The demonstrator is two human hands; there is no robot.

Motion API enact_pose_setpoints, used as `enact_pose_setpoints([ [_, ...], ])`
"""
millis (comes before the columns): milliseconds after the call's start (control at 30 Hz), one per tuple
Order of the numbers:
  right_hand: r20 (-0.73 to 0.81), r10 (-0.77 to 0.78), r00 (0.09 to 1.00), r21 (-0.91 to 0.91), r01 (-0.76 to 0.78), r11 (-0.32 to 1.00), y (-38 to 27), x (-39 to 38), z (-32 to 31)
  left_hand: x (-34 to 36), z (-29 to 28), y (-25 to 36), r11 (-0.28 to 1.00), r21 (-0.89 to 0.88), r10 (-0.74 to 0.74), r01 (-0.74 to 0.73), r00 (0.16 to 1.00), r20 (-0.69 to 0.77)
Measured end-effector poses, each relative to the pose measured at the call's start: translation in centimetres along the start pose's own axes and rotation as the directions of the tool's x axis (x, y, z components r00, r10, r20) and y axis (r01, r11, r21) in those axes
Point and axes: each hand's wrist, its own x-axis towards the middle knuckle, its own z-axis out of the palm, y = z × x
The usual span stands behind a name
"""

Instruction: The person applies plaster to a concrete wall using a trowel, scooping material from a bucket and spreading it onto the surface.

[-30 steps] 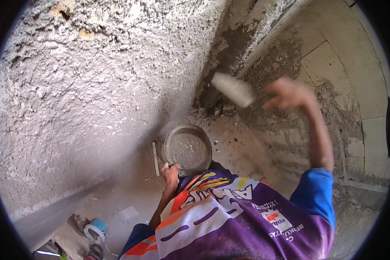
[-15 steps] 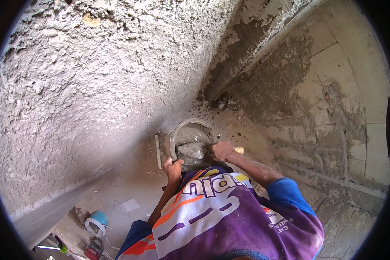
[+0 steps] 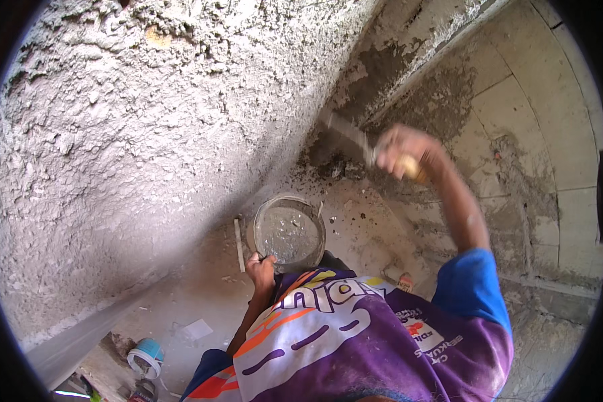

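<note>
My left hand (image 3: 261, 266) grips the near left rim of a round bucket (image 3: 254, 231) that holds wet grey mortar (image 3: 289, 231). Up at the right, my right hand (image 3: 406, 149) is closed round the pale wooden handle of a trowel (image 3: 350, 132). Its blade is blurred by motion and points up and left, close to the dark corner strip between the walls. Whether the blade touches that surface, or carries mortar, I cannot tell.
A rough plastered wall (image 3: 147, 134) fills the left. At the right stands a block wall (image 3: 516, 120) with mortar patches. A pale strip (image 3: 240, 245) lies beside the bucket; a small blue-and-white pail (image 3: 146, 356) sits at the lower left.
My right hand has lifted the trowel out of the bucket and swung it up and away to the wall corner. My left hand stays on the rim; the bucket appears slightly shifted left.
</note>
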Motion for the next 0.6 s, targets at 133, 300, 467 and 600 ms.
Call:
enact_pose_setpoints([
  [133, -0.536, -0.268, 0.801, -0.284, 0.127, 0.950, -8.7, -5.7, -5.2, 0.3, -1.3, -0.7, 0.999, 0.037, -0.021, 0.024, 0.997, -0.069],
  [300, -0.414, -0.223, 0.882, -0.657, -0.120, 0.745, -9.9, -8.3, -4.3, 0.4, -1.4, 0.6, 0.985, 0.139, -0.091, 0.098, 0.994, -0.055],
  [467, 0.010, -0.336, 0.942, -0.928, 0.134, 0.348, 8.4, 1.6, 4.6, -0.2, 1.3, 1.0, 0.999, 0.020, -0.031, 0.031, 1.000, 0.005],
  [600, 0.116, -0.073, 0.991, -0.959, 0.131, 0.252, 16.9, 8.9, 19.2, 0.2, 1.3, -0.6, 0.997, 0.078, 0.000, -0.001, 1.000, 0.015],
])
